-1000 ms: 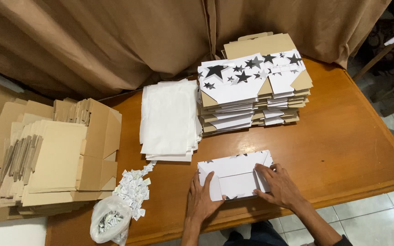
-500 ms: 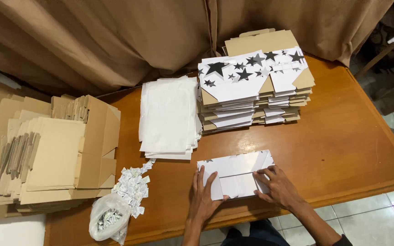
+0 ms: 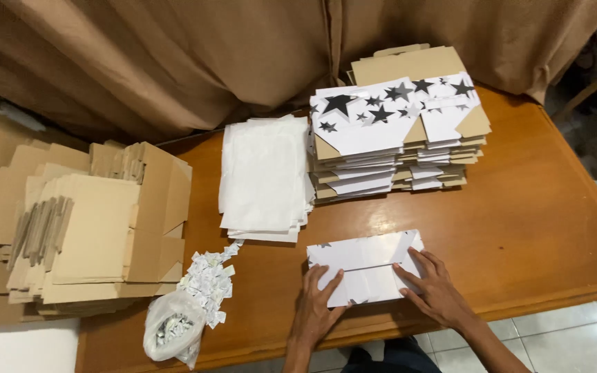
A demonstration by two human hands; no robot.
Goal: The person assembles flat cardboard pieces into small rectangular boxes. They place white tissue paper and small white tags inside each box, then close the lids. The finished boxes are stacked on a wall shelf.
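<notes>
A flat white cardboard box blank (image 3: 364,264) with small black stars lies near the front edge of the brown wooden table (image 3: 533,228). My left hand (image 3: 318,304) presses flat on its lower left corner, fingers spread. On its lower right part rests my right hand (image 3: 434,290), fingers spread across a folded flap. Neither hand grips anything. Behind the blank stands a tall stack of unfolded star-printed blanks (image 3: 395,124), and left of that a pile of white paper sheets (image 3: 265,176).
Stacks of plain brown cardboard pieces (image 3: 84,221) fill the left side. A plastic bag (image 3: 171,331) with small white packets spilling out (image 3: 209,280) sits at the front left. A brown curtain (image 3: 174,62) hangs behind the table. Tiled floor (image 3: 575,338) shows at the lower right.
Both hands stay on the white blank; the left hand has slid slightly toward its lower left corner. The view has shifted a little.
</notes>
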